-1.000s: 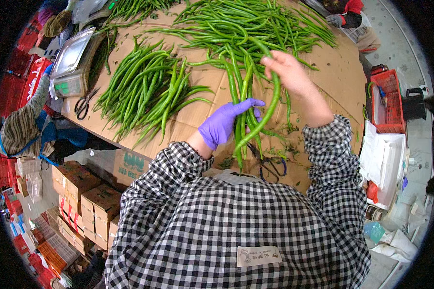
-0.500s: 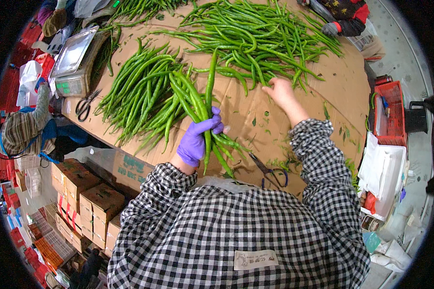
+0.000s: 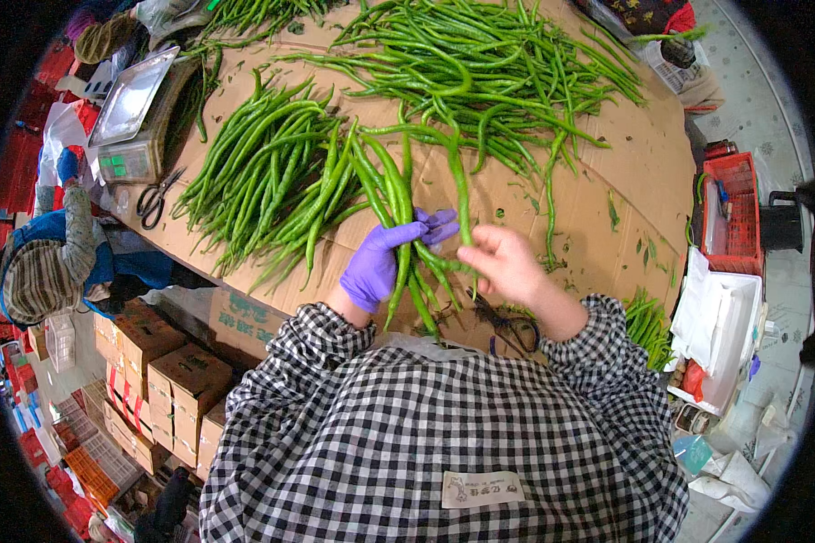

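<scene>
In a purple glove, my left hand [image 3: 371, 267] is closed round a small bunch of long green chili peppers [image 3: 385, 181], their ends poking out below the fist. The glove's fingers are partly unrolled on the right side. My bare right hand [image 3: 509, 264] pinches one long chili pepper [image 3: 461, 185] near its lower end, right beside the bunch. A laid-out heap of chili peppers [image 3: 258, 172] lies left of my left hand. Beyond both hands spreads a bigger, looser pile of chili peppers [image 3: 480, 77]. Dark-handled scissors [image 3: 518, 333] lie below my right hand, partly covered by it.
Cardboard [image 3: 598, 217] covers the table. A scale [image 3: 131, 136] and a second pair of scissors [image 3: 157, 201] sit at the left. More peppers [image 3: 645, 330] lie by my right sleeve. A red crate [image 3: 732, 213] stands at right; other people work at the far and left sides.
My right hand has come back from the big pile toward my left hand, bringing one chili pepper. My left hand's fingers have loosened a little round the bunch.
</scene>
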Tool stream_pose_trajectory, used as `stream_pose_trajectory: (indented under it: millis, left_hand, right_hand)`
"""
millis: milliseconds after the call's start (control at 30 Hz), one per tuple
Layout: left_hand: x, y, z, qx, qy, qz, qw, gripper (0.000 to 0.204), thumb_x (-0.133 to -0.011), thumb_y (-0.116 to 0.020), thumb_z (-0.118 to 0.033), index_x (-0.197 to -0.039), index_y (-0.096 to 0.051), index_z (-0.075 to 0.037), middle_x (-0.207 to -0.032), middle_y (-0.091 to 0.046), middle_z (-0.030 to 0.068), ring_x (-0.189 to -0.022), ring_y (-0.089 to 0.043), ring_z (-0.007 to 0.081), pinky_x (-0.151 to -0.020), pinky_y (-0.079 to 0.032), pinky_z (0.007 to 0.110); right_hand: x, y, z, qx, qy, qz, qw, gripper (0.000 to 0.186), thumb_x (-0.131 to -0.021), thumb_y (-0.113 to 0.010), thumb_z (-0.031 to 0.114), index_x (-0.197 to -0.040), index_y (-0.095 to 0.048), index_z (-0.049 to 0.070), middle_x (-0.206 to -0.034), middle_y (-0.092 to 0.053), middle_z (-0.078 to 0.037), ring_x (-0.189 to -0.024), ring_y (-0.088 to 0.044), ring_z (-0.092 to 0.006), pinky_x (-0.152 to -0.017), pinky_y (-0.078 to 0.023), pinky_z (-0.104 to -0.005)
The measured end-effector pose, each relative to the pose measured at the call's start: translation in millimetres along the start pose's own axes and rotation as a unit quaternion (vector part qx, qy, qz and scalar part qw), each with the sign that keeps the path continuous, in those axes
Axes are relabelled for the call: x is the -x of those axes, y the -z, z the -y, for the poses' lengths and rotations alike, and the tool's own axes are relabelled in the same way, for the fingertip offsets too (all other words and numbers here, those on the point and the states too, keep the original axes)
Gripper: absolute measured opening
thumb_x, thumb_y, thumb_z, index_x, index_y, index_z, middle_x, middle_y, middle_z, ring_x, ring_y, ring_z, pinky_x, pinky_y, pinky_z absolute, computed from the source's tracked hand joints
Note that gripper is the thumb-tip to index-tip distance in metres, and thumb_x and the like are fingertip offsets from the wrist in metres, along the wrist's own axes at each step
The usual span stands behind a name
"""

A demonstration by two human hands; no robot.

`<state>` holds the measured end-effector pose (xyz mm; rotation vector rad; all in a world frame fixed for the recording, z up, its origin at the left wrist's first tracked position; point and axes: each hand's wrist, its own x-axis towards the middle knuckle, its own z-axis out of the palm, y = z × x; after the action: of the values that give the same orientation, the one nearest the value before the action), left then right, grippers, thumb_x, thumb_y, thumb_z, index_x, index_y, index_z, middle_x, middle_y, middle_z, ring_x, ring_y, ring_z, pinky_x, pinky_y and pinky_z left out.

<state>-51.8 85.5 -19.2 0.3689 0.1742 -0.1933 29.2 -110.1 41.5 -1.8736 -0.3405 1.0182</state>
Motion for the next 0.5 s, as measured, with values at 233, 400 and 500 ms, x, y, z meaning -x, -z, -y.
stream_pose_trajectory:
  millis: [233,400,500]
  left_hand:
    - [15.0,-2.8,-2.6,0.0,0.047,-0.012,0.999,0.077,-0.08,-0.065,-0.005,-0.149,-0.031,0.002,-0.094,-0.06,0.0034,-0.083,-0.056,0.0134,-0.081,-0.047,0.026]
    - [27.1,-9.4,-16.2,-0.125,0.058,-0.005,0.99,0.079,-0.076,-0.067,-0.003,-0.147,-0.034,0.004,-0.089,-0.056,0.0016,-0.08,-0.054,0.0115,-0.076,-0.045,0.024]
    - [30.2,-11.9,-20.6,-0.147,0.069,0.002,0.987,0.077,-0.076,-0.069,-0.005,-0.145,-0.035,0.006,-0.087,-0.055,0.0018,-0.078,-0.054,0.0122,-0.077,-0.044,0.024]
  right_hand:
    - [-29.4,13.2,20.1,0.077,0.011,0.214,0.974,0.022,-0.094,-0.064,0.022,-0.088,-0.065,0.001,-0.067,-0.063,-0.004,-0.054,-0.061,-0.0109,-0.049,-0.049,-0.0291]
    - [-148.4,36.0,26.2,0.272,0.33,-0.229,0.875,0.015,-0.088,-0.064,0.009,-0.101,-0.067,0.003,-0.088,-0.067,-0.014,-0.085,-0.065,-0.0347,-0.077,-0.052,-0.0423]
    - [-205.2,22.6,23.9,0.407,0.334,-0.173,0.832,0.024,-0.086,-0.061,0.006,-0.109,-0.065,0.004,-0.101,-0.068,-0.016,-0.095,-0.064,-0.0384,-0.086,-0.051,-0.0435]
